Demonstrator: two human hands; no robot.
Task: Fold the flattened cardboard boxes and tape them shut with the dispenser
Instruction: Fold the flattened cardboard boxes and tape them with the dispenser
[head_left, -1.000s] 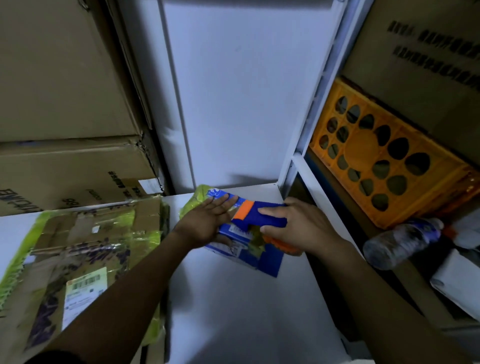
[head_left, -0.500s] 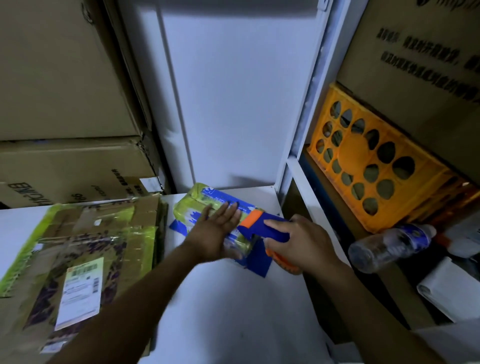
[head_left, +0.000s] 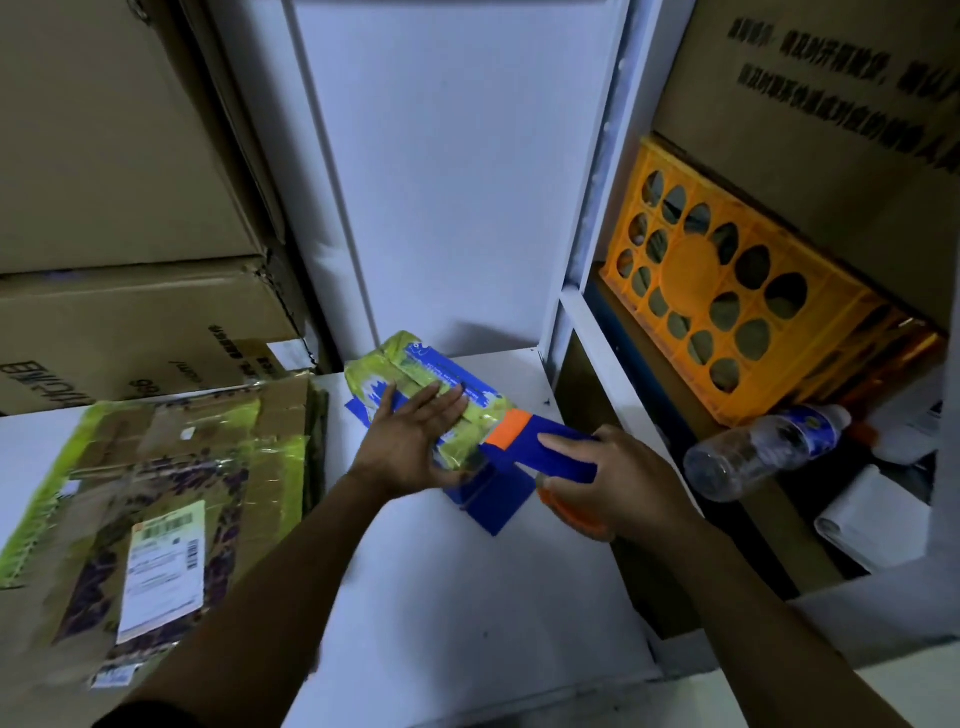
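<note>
A small blue box (head_left: 493, 499) lies on the white table (head_left: 467, 597) near the back, its top covered with yellow-green tape. My left hand (head_left: 410, 441) lies flat on that taped top with straight fingers, pressing it down. My right hand (head_left: 613, 483) grips the blue and orange tape dispenser (head_left: 540, 441), whose orange front end sits at the near right end of the taped box. A stack of flattened cardboard boxes (head_left: 156, 499) with yellow-green tape and a white shipping label lies on the table at the left.
Large brown cartons (head_left: 114, 218) are stacked at the back left. A white panel (head_left: 457, 182) stands behind the table. On the right are an orange plastic crate (head_left: 727, 291), a clear plastic bottle (head_left: 763, 447) lying down, and another big carton (head_left: 831, 104).
The dispenser has travelled toward me along the box top, exposing more yellow-green tape behind it. My left hand has stayed flat on the box, spreading over the tape.
</note>
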